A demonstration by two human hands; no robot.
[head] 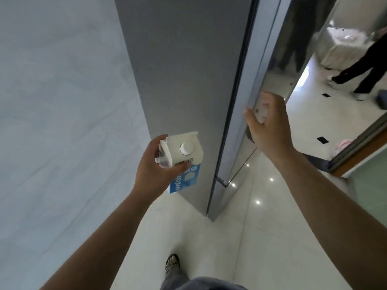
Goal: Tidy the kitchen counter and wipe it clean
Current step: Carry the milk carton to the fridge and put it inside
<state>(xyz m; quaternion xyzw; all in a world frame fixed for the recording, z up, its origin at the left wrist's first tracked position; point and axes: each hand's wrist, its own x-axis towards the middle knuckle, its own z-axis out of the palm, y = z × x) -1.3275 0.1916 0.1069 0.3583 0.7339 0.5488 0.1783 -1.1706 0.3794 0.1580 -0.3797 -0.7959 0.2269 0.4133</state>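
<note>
Milk carton [184, 160] — white gable top, blue body, round cap facing us — sits in our left hand [155, 170], grip wrapped round it, just beside the grey fridge [184, 70]. Right hand [268, 124] — fingers curled on the fridge door edge [251, 84]

Both forearms were bare from the lower frame edge to the wrists; no sleeves, cuffs, watches, bands or rings were visible. The left hand [156, 170] and right hand [270, 126] wore no gloves. At the bottom centre, grey fabric of the person's legwear [196, 284] showed, with loose folds; whether trousers or shorts could not be told. 1 foot was visible below, in a dark open sandal [172, 264] with crossing straps and gaps between them. The second foot was out of view. No markings or logos were legible on the clothing.
</note>
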